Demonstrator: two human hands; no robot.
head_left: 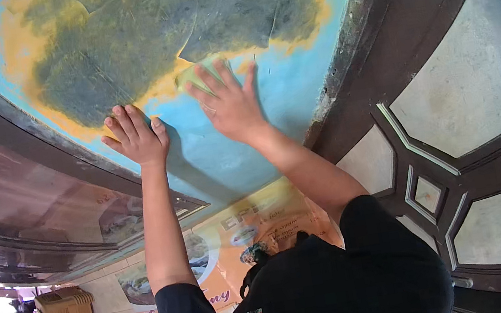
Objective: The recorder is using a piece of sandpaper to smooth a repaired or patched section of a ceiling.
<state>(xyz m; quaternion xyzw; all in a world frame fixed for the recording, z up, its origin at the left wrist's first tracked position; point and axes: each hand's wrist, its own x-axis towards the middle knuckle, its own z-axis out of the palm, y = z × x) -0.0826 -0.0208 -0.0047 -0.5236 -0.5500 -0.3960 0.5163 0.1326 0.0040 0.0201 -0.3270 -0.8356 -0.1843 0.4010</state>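
Pale green and thin, the pad (198, 73) lies pinned flat against the painted surface (291, 84), right at the border where blue paint gives way to a yellow fringe (18, 55) and a large grey bare patch (115, 47). Our right hand (231, 108) covers most of the pad, its fingers (210, 79) stretched out and splayed over it, pressing rather than curling round it. Only the pad's upper edge shows past the fingertips.

Left of the pad and a little lower, our left hand (137, 138) rests palm-flat on the blue, fingers released and spread, holding nothing, and seems to brace us against the surface.

We judge the step in hand to be rubbing the paint edge with the pad. A further stroke would call for even pressure from the flat right fingers, so the pad does not slip from under them, and for the left hand to stay planted.

Right of the pad runs a dark, chipped frame (350, 42), and beyond it a brown panelled door (458, 143) with pale insets. Below the pad hangs an orange poster (260, 220) with pictures of food, above our black shirt (336, 280). Far down to the pad's left sits a beige crate (65, 307).
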